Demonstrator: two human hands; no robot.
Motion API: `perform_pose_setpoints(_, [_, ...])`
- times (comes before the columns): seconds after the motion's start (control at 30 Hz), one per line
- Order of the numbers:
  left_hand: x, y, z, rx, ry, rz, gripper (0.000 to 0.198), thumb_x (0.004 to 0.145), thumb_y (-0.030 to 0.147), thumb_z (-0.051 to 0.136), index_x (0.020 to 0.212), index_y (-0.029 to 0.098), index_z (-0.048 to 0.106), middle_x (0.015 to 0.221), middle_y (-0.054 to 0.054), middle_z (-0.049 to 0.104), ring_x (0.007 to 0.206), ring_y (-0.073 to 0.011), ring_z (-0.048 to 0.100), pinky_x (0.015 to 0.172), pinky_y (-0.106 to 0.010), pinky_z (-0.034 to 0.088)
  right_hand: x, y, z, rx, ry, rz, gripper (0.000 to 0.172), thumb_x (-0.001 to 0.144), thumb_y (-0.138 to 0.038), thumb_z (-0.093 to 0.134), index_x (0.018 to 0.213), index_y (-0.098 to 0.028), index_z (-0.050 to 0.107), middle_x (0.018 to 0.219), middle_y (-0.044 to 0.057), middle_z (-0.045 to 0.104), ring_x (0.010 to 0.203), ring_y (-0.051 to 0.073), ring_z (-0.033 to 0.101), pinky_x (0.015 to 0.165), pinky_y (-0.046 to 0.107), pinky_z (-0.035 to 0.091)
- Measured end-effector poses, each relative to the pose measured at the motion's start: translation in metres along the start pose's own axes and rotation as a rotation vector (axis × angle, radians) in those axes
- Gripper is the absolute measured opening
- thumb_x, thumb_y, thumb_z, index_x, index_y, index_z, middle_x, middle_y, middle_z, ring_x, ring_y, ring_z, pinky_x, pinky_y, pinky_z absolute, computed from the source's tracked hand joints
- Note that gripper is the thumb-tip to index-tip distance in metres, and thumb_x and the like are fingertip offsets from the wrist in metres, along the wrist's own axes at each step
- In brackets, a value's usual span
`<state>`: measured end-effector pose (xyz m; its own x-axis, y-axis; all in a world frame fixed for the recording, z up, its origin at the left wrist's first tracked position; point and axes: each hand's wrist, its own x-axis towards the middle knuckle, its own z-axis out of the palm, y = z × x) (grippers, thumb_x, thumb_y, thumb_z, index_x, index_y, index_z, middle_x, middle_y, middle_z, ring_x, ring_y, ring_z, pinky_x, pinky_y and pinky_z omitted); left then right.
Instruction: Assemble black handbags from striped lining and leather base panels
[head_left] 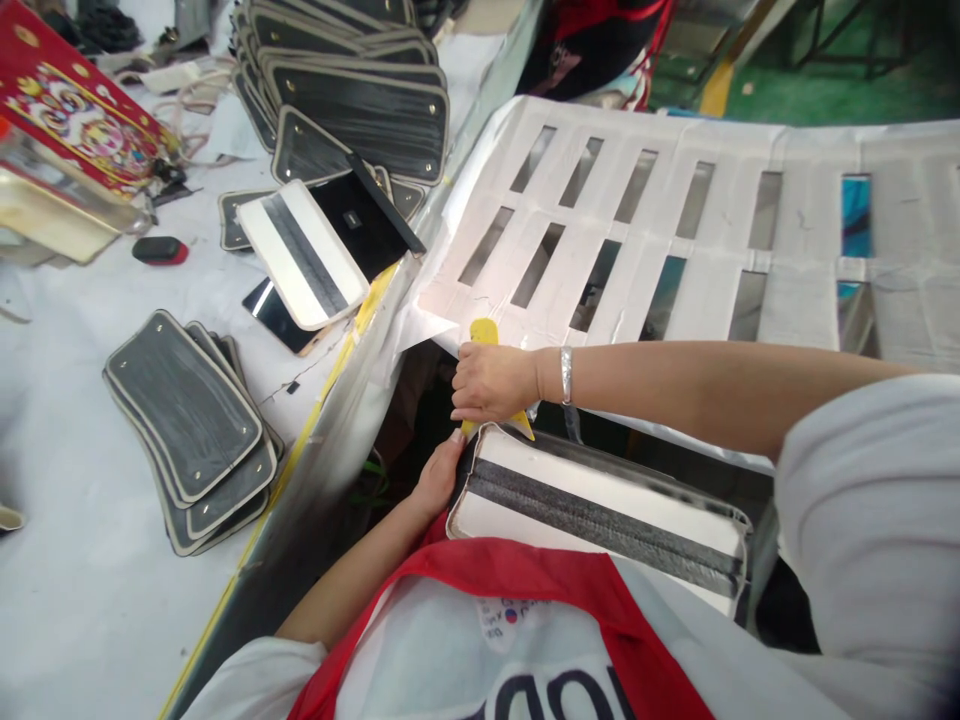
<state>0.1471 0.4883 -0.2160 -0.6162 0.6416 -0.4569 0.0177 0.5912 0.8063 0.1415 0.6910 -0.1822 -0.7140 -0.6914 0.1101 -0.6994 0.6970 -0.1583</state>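
My right hand (496,382) is wrapped round a yellow tool (484,331), whose ends stick out above and below the fist. Just below it, my left hand (439,475) is at the left end of a white panel with a dark stripe (600,510); its thumb shows near the corner, but the other fingers are hidden. The panel lies across my lap, in front of the red apron (517,555). A similar white striped piece (304,255) with a black flap rests on the table to the left.
The white-covered table (67,420) holds a small stack of dark panels (191,410), a larger pile (360,100), a phone (277,318) and a black-red object (160,250). A slotted white sheet (720,260) lies ahead at right.
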Motion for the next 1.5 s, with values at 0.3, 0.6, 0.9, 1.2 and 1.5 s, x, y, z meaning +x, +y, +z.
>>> perform_pose_setpoints(0.3, [0.002,-0.006,0.000,-0.017,0.015,0.004,0.046,0.092,0.042,0.028,0.082,0.014,0.064,0.090,-0.008,0.069,0.099,-0.0237,0.060,0.094,-0.037,0.044,-0.004,-0.011,-0.004,-0.005,-0.072,0.174,0.048,0.095,-0.041,0.033,0.072,-0.017,0.067,0.071,0.005,0.066,0.065,0.016,0.053,0.071,0.034,0.025])
perform_pose_setpoints(0.6, [0.001,-0.006,0.000,-0.083,0.026,0.016,0.051,0.089,0.054,0.030,0.068,0.018,0.061,0.074,-0.005,0.066,0.086,-0.0229,0.061,0.080,-0.034,0.050,-0.015,-0.017,0.009,0.030,0.083,0.225,0.049,0.096,-0.040,0.029,0.069,-0.017,0.063,0.067,0.004,0.062,0.062,0.015,0.049,0.069,0.034,0.027])
perform_pose_setpoints(0.9, [-0.001,-0.005,0.000,-0.129,-0.026,0.093,0.048,0.091,0.050,0.031,0.077,0.016,0.062,0.080,-0.006,0.067,0.081,-0.0209,0.061,0.081,-0.034,0.049,-0.007,-0.007,0.008,0.014,0.055,0.071,0.047,0.095,-0.040,0.032,0.067,-0.017,0.062,0.067,0.003,0.062,0.062,0.014,0.049,0.071,0.035,0.025])
perform_pose_setpoints(1.2, [0.003,-0.003,-0.004,-0.163,-0.117,0.122,0.049,0.093,0.047,0.028,0.098,0.015,0.065,0.097,-0.005,0.069,0.094,-0.0219,0.060,0.090,-0.033,0.045,-0.012,-0.013,0.006,0.009,0.028,0.175,0.049,0.096,-0.040,0.029,0.071,-0.017,0.064,0.069,0.003,0.063,0.064,0.015,0.051,0.069,0.034,0.024])
perform_pose_setpoints(1.5, [0.009,-0.003,-0.006,-0.146,-0.075,0.140,0.050,0.093,0.048,0.029,0.097,0.016,0.067,0.093,-0.004,0.070,0.083,-0.0198,0.062,0.081,-0.032,0.049,-0.023,-0.029,0.011,0.053,0.020,0.448,0.051,0.098,-0.039,0.025,0.075,-0.016,0.064,0.075,0.006,0.065,0.069,0.017,0.054,0.066,0.035,0.023])
